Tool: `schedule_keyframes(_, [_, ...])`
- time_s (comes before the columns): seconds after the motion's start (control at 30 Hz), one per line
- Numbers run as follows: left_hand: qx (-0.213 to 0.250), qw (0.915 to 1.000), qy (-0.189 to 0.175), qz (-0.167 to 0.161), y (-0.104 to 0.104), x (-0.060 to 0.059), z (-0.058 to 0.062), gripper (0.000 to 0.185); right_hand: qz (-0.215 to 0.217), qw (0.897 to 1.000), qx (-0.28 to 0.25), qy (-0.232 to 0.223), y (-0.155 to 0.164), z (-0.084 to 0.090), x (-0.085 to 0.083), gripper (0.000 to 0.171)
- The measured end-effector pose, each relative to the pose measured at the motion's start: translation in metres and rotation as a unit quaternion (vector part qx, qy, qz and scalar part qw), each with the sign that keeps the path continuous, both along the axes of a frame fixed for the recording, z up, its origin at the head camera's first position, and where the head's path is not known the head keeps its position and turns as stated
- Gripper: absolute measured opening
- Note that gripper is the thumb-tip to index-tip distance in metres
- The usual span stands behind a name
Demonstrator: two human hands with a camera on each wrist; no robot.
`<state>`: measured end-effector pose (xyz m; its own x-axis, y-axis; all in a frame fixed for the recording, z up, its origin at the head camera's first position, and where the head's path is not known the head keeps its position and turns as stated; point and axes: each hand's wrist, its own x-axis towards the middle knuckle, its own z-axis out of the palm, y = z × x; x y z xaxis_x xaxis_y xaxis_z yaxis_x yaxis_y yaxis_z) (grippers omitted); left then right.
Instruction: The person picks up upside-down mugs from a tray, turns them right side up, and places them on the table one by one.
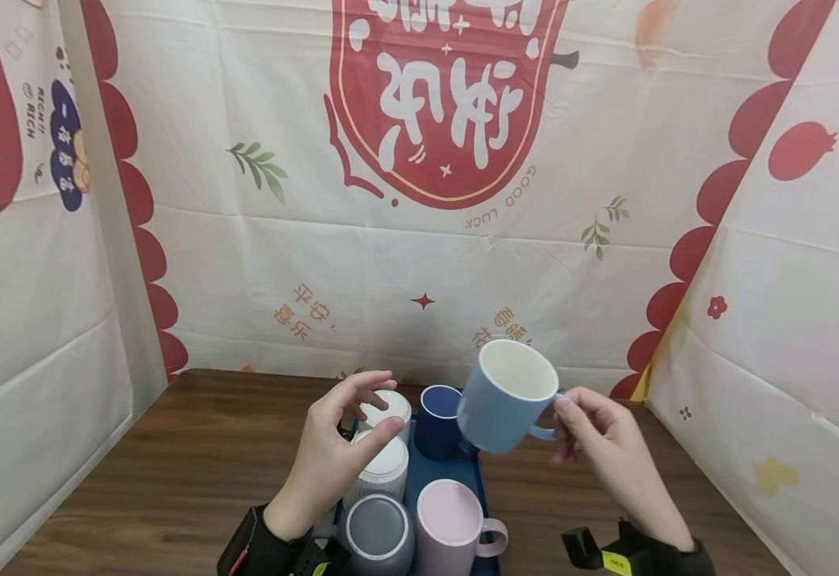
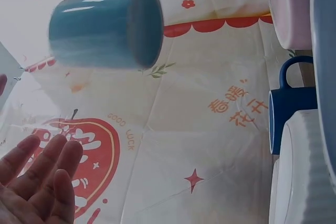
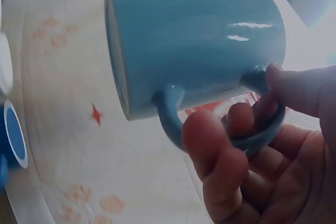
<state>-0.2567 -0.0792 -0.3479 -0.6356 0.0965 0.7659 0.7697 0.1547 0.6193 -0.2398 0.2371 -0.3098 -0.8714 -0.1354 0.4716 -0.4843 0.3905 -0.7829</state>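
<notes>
Right of centre in the head view, the right hand (image 1: 606, 448) held the light blue mug (image 1: 507, 395) aloft, fingers (image 3: 220, 150) hooked through its handle. Glazed, stiff, breakable, likely slippery; the handle looked the safest hold. Left hand (image 1: 333, 456) hovered, fingers loosely spread. Six mugs counted: five on the blue tray (image 1: 482, 488), one held.

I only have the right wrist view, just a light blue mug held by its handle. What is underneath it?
Observer: A blue tray on the wooden table, with five mugs on it.
Operator: What is the other hand doing?
Observer: The left hand hovers open above a white ribbed mug, holding nothing.
Operator: How is the mug tilted?
Observer: The light blue mug in the right hand tips its mouth up toward the head camera; it looks empty.
</notes>
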Motion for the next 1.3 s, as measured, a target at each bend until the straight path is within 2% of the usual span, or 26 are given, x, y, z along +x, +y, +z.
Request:
schedule_keyframes(0.23, [0.003,1.0,-0.008,-0.001,0.0,-0.001,0.0,0.036,-0.097,0.995,0.005,-0.03,0.025,0.0,-0.003,0.035])
schedule_keyframes(0.47, [0.009,0.9999,0.011,0.0,-0.002,-0.001,0.003,0.033,-0.137,0.989,-0.009,-0.06,0.041,-0.006,-0.014,0.038])
schedule_keyframes(0.63, [0.025,0.999,0.036,-0.008,-0.003,0.001,0.005,0.032,-0.153,0.986,-0.003,-0.07,0.048,-0.012,-0.021,0.042])
schedule_keyframes(0.87, [0.03,0.9982,0.051,-0.009,-0.003,0.002,0.006,0.032,-0.16,0.977,0.014,-0.142,0.062,-0.023,-0.031,0.053])
schedule_keyframes(1.07, [0.029,0.9983,0.048,-0.011,-0.002,0.003,0.007,0.029,-0.153,0.965,0.05,-0.208,0.082,-0.042,-0.044,0.053])
schedule_keyframes(1.3, [0.027,0.9981,0.055,-0.008,-0.003,0.004,0.006,0.029,-0.151,0.958,0.049,-0.24,0.09,-0.064,-0.055,0.048])
